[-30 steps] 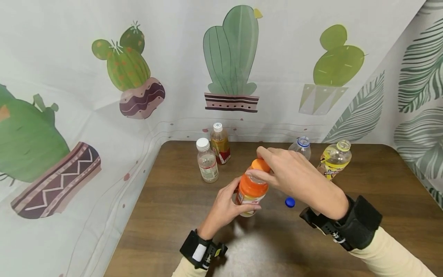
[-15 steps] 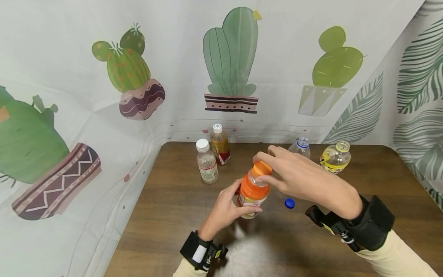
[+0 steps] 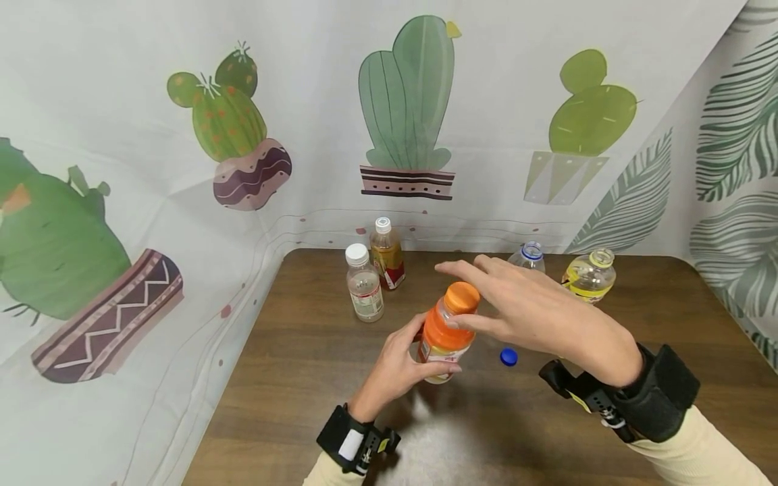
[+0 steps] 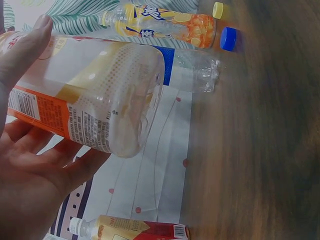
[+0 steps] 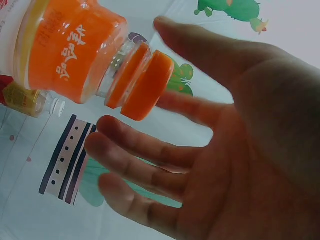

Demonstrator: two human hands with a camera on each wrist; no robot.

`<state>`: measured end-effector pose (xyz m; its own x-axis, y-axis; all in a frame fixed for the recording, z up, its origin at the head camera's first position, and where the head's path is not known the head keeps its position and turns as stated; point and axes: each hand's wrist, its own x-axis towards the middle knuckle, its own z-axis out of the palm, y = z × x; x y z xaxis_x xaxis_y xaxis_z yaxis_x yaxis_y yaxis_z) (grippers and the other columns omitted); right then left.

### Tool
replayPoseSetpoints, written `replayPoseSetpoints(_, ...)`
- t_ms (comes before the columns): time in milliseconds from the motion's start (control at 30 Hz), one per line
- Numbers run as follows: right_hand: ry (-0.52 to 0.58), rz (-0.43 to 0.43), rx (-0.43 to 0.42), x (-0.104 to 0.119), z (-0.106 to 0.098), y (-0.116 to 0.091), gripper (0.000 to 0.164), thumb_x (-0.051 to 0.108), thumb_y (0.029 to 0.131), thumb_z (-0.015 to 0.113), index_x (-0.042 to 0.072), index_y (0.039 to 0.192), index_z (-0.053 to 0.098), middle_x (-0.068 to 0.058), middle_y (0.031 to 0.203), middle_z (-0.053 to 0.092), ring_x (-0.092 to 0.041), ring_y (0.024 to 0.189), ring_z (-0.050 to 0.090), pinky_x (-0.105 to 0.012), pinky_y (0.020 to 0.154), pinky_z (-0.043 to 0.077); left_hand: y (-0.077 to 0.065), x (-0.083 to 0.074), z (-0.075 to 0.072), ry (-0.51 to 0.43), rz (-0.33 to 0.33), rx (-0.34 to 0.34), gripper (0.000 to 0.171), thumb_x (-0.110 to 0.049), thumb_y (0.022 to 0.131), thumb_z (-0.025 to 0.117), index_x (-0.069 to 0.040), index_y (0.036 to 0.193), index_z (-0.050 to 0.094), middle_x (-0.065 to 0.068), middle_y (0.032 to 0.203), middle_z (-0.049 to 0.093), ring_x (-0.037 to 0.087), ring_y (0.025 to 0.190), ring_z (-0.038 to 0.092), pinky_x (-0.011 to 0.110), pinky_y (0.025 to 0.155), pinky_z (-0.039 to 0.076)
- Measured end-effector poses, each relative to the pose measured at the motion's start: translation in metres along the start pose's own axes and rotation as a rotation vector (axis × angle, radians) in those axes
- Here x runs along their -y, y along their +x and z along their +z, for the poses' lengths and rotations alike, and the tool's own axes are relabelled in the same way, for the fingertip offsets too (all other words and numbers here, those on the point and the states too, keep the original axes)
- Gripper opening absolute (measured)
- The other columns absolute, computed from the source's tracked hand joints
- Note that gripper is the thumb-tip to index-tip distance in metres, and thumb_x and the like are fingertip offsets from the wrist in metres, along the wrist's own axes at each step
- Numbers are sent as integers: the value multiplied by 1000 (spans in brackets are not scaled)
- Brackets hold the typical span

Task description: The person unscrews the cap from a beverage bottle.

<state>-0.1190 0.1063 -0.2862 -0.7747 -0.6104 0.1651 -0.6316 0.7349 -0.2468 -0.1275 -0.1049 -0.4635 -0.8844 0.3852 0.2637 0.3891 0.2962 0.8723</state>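
My left hand [image 3: 394,364] grips the body of a plastic drink bottle [image 3: 446,332] with an orange sleeve and a printed label. The bottle is tilted and held up off the table; in the left wrist view its clear base [image 4: 137,100] faces the camera. Its orange cap [image 3: 462,298] sits on the neck, and the right wrist view shows a thin gap between the cap and the orange ring below. Around the cap my right hand [image 3: 531,307] is spread, with thumb and fingers loose and no grip on it.
A white-capped clear bottle [image 3: 365,290] and a white-capped amber bottle [image 3: 387,256] stand at the back left. Back right are an uncapped clear bottle [image 3: 527,258] and an uncapped yellow-label bottle [image 3: 589,275]. A blue cap [image 3: 508,356] and a yellow cap [image 4: 218,10] lie on the table.
My right hand's fingers have opened away from the orange cap, and its wrist has shifted right and down. The left hand still grips the bottle, which has moved slightly.
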Motion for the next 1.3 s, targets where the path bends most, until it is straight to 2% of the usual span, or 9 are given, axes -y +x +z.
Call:
replayPoseSetpoints(100,-5,45,-16,2,-2,0,65,56,90,64,20,142,47,-6,120,65,-21,95,66,-42,75,56,0,0,0,-3,7,1,73,-41,74,87,-34,136,49,-12,125,64,8,110,63,38,95,53)
replayPoseSetpoints(167,-16,75,-34,4,-3,1,62,60,90,61,14,132,54,-4,108,68,-16,85,65,-38,70,55,1,1,0,-9,6,4,73,-40,74,87,-35,136,49,-13,126,63,8,112,62,37,96,53)
replayPoseSetpoints(233,-24,109,-47,6,-3,3,55,60,90,61,11,116,62,1,90,67,-11,71,60,-32,62,51,1,1,0,-6,10,2,74,-40,74,87,-34,136,49,-12,126,63,8,112,62,36,97,53)
replayPoseSetpoints(333,-42,143,-68,10,-1,5,47,58,90,62,12,84,61,7,64,50,-8,55,47,-26,52,40,1,1,0,15,12,3,73,-40,74,86,-34,137,49,-12,127,63,8,112,62,34,96,53)
replayPoseSetpoints(467,-72,173,-87,13,6,8,51,58,91,62,15,67,49,8,57,36,-10,48,42,-25,47,34,0,0,1,49,9,-3,74,-42,74,86,-34,137,49,-12,126,63,8,110,62,34,94,53)
replayPoseSetpoints(700,-48,169,-56,12,9,10,37,43,93,66,14,75,52,7,60,36,-11,52,44,-25,49,35,-1,0,1,45,-9,-8,74,-42,73,86,-36,136,49,-14,126,63,8,109,62,35,95,53)
replayPoseSetpoints(967,-61,70,-46,10,2,6,26,43,93,67,17,95,61,5,73,48,-11,60,46,-26,52,37,0,-2,-1,40,-6,2,74,-44,74,85,-34,137,48,-11,126,63,8,110,62,35,96,53)
replayPoseSetpoints(1133,-87,42,-41,10,-2,2,26,41,92,69,21,108,65,3,85,53,-11,67,49,-27,56,42,0,-2,-2,24,-13,-1,73,-44,74,85,-35,136,49,-12,125,63,7,110,62,36,96,53)
replayPoseSetpoints(1300,-65,27,-65,10,-4,-1,31,36,92,70,21,119,65,2,87,51,-11,65,46,-25,55,39,-1,1,-3,14,0,-28,73,-43,73,87,-33,136,50,-10,123,65,8,108,63,37,94,54)
